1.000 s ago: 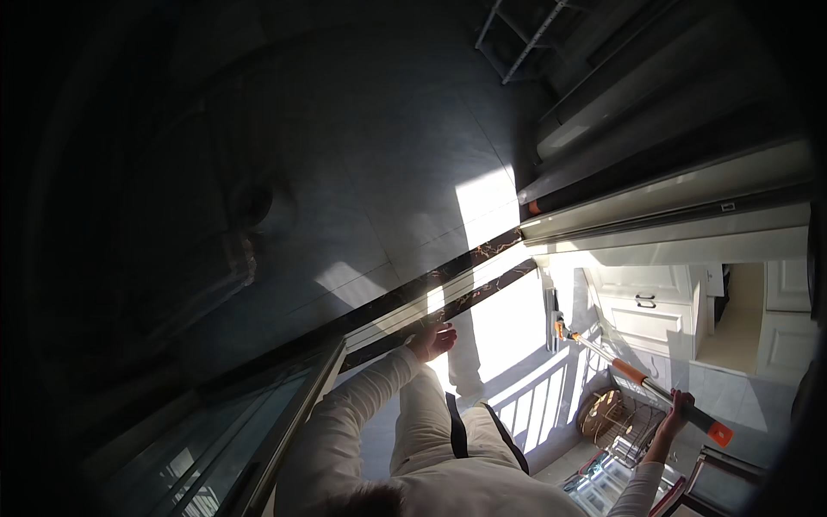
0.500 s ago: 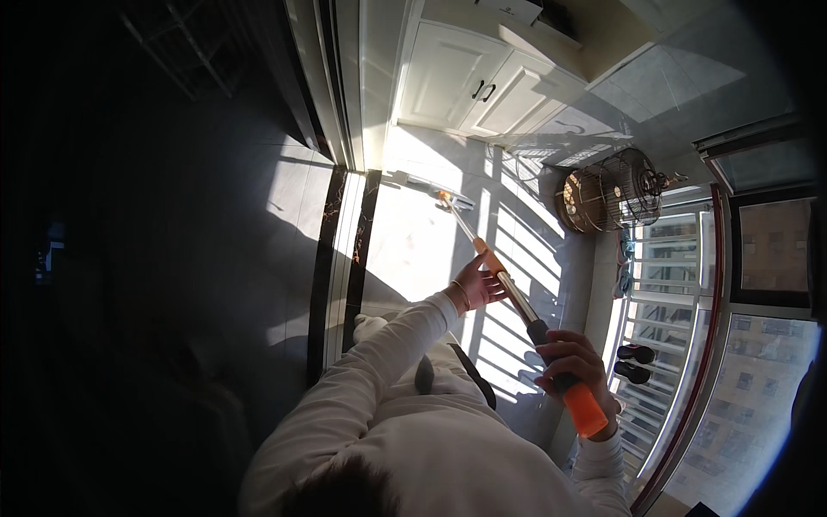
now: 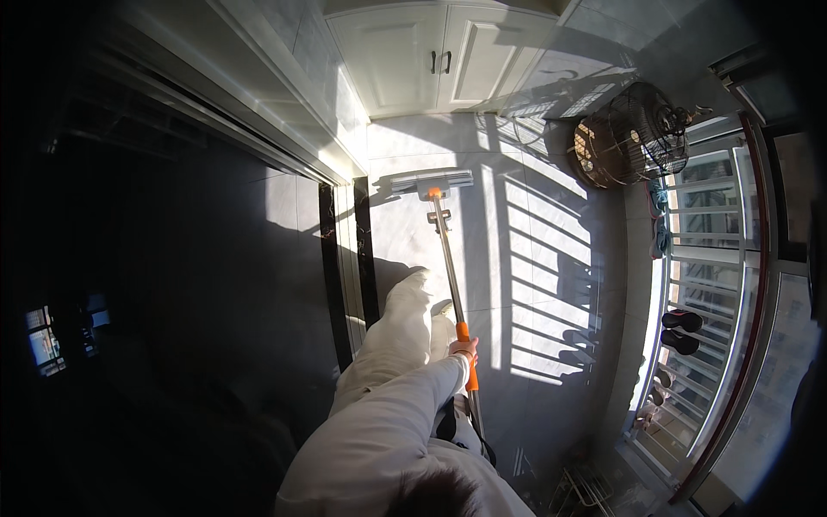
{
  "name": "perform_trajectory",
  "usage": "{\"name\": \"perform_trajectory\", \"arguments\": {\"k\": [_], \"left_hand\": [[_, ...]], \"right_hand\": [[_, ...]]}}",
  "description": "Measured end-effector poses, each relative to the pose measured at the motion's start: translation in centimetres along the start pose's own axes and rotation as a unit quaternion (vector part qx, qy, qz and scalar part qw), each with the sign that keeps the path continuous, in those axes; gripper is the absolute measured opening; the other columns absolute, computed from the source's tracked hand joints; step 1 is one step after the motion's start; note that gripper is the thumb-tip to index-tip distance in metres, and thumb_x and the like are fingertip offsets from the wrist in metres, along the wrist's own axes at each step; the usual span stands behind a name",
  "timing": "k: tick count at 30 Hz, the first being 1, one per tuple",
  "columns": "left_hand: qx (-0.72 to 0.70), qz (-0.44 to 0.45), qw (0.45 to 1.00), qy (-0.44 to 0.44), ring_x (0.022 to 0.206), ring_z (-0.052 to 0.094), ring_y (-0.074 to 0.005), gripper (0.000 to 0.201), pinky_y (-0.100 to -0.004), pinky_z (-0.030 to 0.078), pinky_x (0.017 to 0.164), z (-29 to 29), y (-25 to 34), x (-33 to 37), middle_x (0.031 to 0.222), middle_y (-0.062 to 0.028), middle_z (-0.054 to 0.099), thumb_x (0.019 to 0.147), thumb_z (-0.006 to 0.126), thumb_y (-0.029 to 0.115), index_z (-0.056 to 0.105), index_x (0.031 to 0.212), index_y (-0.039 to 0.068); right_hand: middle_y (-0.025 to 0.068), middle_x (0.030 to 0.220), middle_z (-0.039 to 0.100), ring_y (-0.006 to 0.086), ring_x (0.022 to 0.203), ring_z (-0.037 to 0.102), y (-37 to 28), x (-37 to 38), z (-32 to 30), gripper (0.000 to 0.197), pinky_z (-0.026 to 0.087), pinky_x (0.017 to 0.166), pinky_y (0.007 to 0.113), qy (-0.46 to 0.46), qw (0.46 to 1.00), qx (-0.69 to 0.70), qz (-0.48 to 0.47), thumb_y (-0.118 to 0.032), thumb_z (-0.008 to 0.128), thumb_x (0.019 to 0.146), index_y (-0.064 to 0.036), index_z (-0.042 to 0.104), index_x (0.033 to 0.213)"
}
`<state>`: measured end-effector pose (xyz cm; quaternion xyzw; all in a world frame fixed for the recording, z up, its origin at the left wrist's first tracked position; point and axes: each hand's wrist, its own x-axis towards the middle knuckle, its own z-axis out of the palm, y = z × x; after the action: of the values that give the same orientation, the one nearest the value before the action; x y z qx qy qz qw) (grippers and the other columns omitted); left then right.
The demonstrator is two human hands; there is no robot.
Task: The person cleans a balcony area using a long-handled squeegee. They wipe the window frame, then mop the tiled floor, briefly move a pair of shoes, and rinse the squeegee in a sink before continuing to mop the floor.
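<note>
One flat mop point(image 3: 450, 269), long-handled, with the white cabinet point(image 3: 482, 60) as reference for all places. Mop head point(image 3: 431, 183): pale, wide, just out from the foot of the cabinet, its long side nearly parallel to the doors, apparently flat on the grey tile floor point(image 3: 551, 431). Pole: runs from the head away from the cabinet toward the wearer's body.

One left hand point(image 3: 465, 347), well out from the cabinet, fingers wrapped around the orange sleeve point(image 3: 472, 376) of the pole. One right hand: out of sight; whether it holds the pole cannot be told.

Changes on record: half a second ago the left hand lay spread against the sleeve and the right gripped the dark upper handle; now the left has closed, while the right hand and handle end have left view. The pole, slanted off toward the window side then, now lies close along the white trousers point(image 3: 379, 353). Judged meaning: the left hand now seems firm enough to steer the mop.

Surroundings: one wire birdcage point(image 3: 633, 138), right of the cabinet; one pair of dark shoes point(image 3: 681, 321), farther out beyond it on the same side; one dark stone strip point(image 3: 365, 250), out from the cabinet's left end.
</note>
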<state>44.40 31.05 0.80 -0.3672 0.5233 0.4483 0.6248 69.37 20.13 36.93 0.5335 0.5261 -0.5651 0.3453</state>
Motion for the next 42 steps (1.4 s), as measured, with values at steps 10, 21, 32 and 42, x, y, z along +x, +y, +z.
{"name": "perform_trajectory", "arguments": {"k": [10,21,32,42], "left_hand": [[0.26,0.196,0.935,0.142,0.049,0.056,-0.0214,0.029,-0.038,0.049,0.043,4.0,29.1,6.8,0.071,-0.0112,0.057,0.091,0.063,0.02,0.046,0.104,0.0],[0.388,0.202,0.879,0.187,0.052,0.06,-0.0227,0.036,-0.035,0.052,0.042,-0.6,3.3,0.4,0.082,-0.0127,0.058,0.093,0.059,0.019,0.037,0.115,0.002],[0.485,-0.445,0.753,0.014,0.102,0.063,-0.0283,0.023,-0.0483,0.05,0.089,-17.2,-49.0,-5.0,0.113,-0.011,0.066,0.088,0.064,0.024,0.067,0.102,0.007],[0.266,0.173,0.948,0.038,0.062,0.056,-0.0163,0.024,-0.0339,0.051,0.059,17.4,-23.3,6.8,0.08,-0.0027,0.057,0.095,0.059,0.027,0.055,0.112,0.01]], "right_hand": [[0.0186,0.081,0.065,0.0232,0.049,0.062,-24.9,16.7,-7.2,0.071,0.051,0.042,0.034,0.027,0.973,0.207,-0.103,-0.018,0.069,0.083,-0.0112,0.033,0.143],[0.0083,0.066,0.061,0.0136,0.054,0.059,-2.9,6.0,0.8,0.037,0.047,0.049,0.03,-0.001,0.958,0.277,0.077,-0.032,0.059,0.095,0.0022,0.058,0.107],[0.0161,0.073,0.067,0.0302,0.071,0.065,30.9,-23.9,18.8,0.044,0.05,0.07,0.043,0.142,0.917,0.15,0.341,-0.046,0.071,0.079,-0.0023,0.07,0.084],[0.0053,0.054,0.052,0.014,0.042,0.052,20.0,6.3,-8.3,0.046,0.042,0.039,0.03,0.114,0.916,0.383,0.048,-0.041,0.063,0.092,0.0028,0.052,0.083]]}}
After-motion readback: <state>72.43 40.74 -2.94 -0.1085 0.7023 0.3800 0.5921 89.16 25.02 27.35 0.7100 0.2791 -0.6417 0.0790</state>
